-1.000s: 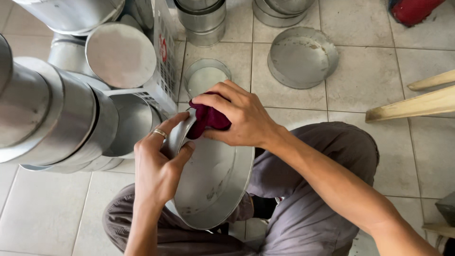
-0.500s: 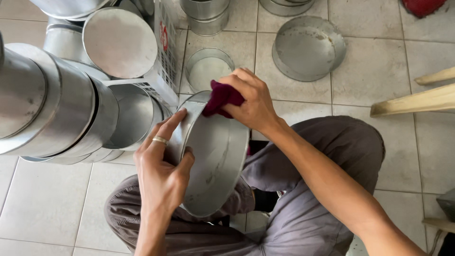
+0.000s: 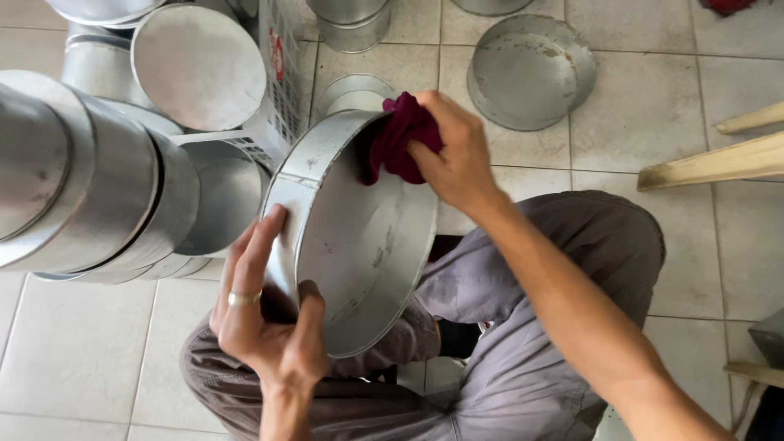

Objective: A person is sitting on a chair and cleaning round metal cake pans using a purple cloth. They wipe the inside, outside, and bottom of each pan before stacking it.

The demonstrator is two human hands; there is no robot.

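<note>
1. Small metalware workshop or shop, work done on the floor.
2. Stacked pans (image 3: 90, 180) fill the left of the frame; more tins (image 3: 347, 20) at top centre.
3. Tiled floor (image 3: 629, 122); wood strips (image 3: 719, 159) at right.

Stacked metal tins (image 3: 90, 180) and a white crate (image 3: 282, 90) blocked the floor's left side; a loose round pan (image 3: 531, 69) sat near the far edge, wooden slats (image 3: 719, 159) barred the right, bare tiles (image 3: 82, 351) lay open near-left.
</note>
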